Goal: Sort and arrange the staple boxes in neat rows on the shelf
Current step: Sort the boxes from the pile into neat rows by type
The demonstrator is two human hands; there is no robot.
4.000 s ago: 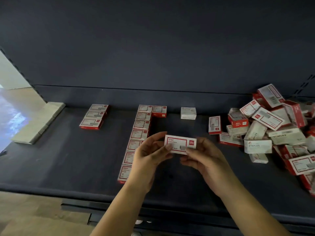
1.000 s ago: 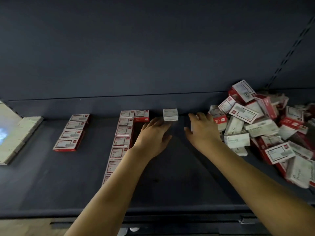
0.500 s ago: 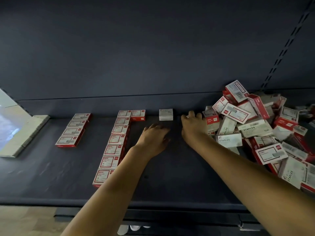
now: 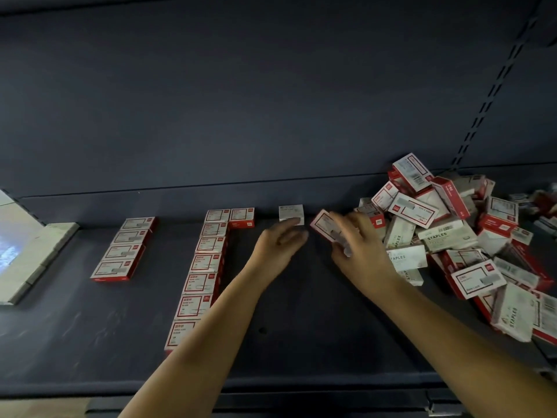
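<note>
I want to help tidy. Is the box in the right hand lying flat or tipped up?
Tipped up. The right hand grips the red box with one end raised off the shelf.

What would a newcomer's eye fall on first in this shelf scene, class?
First, the jumbled heap of red-and-white cardboard staple boxes piled at the dark shelf's right end. Next, the long neat column of red-and-white boxes running front to back left of centre. Between them, the right hand holds one red-and-white box beside the open left hand.
</note>
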